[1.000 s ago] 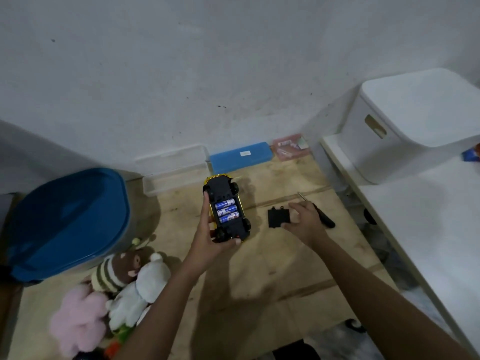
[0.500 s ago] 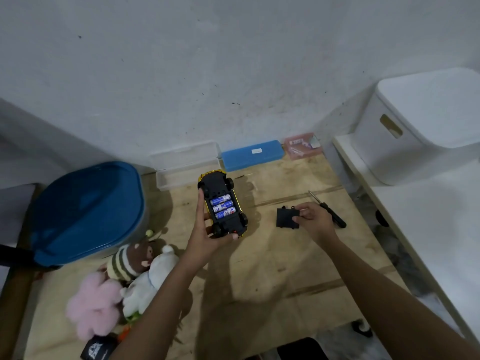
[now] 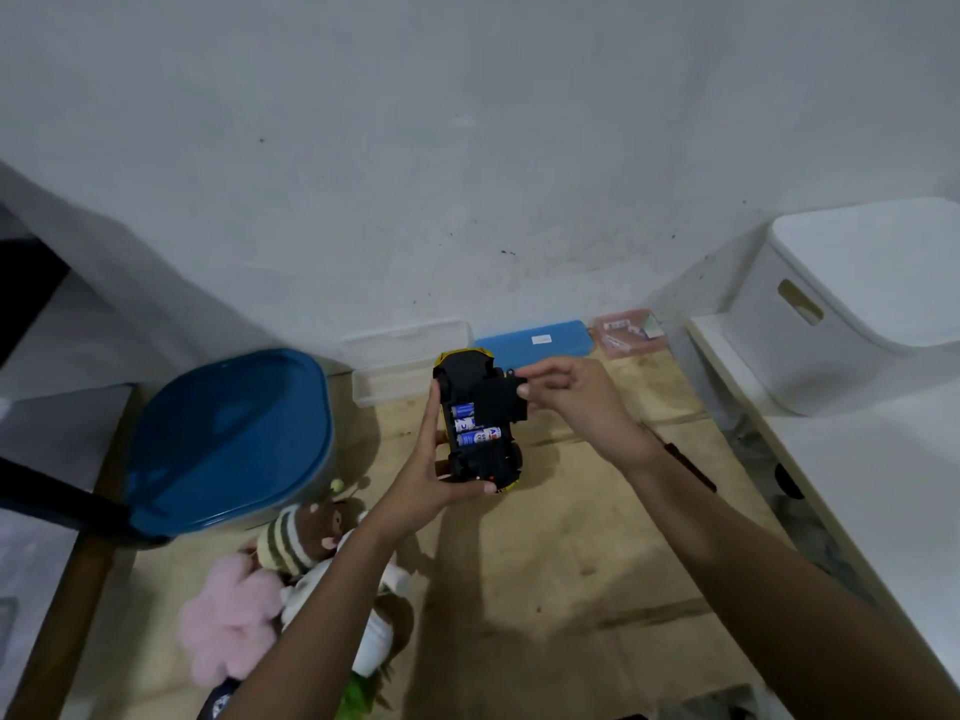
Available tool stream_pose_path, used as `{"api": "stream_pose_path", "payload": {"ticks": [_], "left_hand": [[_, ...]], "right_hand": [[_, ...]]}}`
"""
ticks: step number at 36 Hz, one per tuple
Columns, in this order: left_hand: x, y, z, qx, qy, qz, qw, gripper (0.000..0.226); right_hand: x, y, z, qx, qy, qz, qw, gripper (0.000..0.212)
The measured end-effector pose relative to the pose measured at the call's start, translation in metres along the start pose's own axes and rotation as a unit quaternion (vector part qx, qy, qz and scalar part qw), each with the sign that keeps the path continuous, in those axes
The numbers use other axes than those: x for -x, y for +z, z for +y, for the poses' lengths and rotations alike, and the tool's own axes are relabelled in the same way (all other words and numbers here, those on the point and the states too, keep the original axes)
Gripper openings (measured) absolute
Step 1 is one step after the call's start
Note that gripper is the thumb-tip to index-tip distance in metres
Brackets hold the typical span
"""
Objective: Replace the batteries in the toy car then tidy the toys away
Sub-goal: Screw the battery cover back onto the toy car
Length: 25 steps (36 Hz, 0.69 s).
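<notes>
While the toy car [image 3: 480,459] lies: underside up, gripped by my left hand [image 3: 434,483] at its near end and left flank, long axis pointing away from me.
Batteries [image 3: 478,436]: three, crosswise in the car's open bay.
Battery cover [image 3: 498,402]: pinched by my right hand [image 3: 576,402], tilted over the car's right side.
Coming move: I judge the cover must shift left, squared over the bay.
Screwdriver [image 3: 691,465]: on the desk [image 3: 571,589], right of the car.
</notes>
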<state>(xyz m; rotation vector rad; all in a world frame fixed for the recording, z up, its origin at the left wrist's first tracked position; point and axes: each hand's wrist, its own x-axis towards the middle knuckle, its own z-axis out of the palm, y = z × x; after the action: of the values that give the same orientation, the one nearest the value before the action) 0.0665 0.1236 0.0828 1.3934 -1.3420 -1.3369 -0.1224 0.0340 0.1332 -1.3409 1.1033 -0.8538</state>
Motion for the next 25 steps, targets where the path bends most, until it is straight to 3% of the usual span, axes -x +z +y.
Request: {"api": "stream_pose_path", "payload": {"ticks": [25], "left_hand": [[0.014,-0.02,0.02,0.007,0.012,-0.002,1.0,0.127]], "right_hand": [[0.003,0.038,-0.025,0.138,-0.027,-0.045,0.989,0.013]]}}
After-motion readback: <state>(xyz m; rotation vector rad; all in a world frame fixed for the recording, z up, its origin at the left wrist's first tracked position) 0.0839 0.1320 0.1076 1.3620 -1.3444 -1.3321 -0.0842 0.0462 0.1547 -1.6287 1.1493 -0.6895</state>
